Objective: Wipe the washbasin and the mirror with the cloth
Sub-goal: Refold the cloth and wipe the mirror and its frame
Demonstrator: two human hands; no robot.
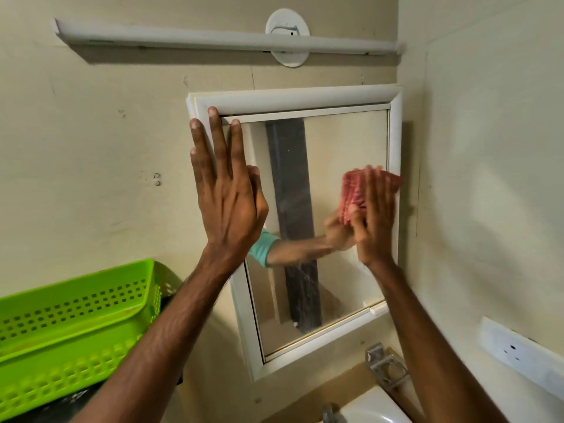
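A white-framed mirror (345,141) hangs on the cream wall ahead. My left hand (225,193) lies flat with straight fingers against the frame's upper left side. My right hand (374,221) presses a red cloth (354,193) flat against the glass at the mirror's right side; the hand and cloth look motion-blurred. The mirror reflects my arm, the cloth and a dark vertical strip. The white washbasin (369,407) shows only as a rim at the bottom edge, below the mirror.
A green perforated plastic basket (73,319) stands at the lower left. A metal tap (329,415) and a metal bracket (386,367) sit above the basin. A white socket plate (518,352) is on the right wall. A white tube light (213,38) runs above the mirror.
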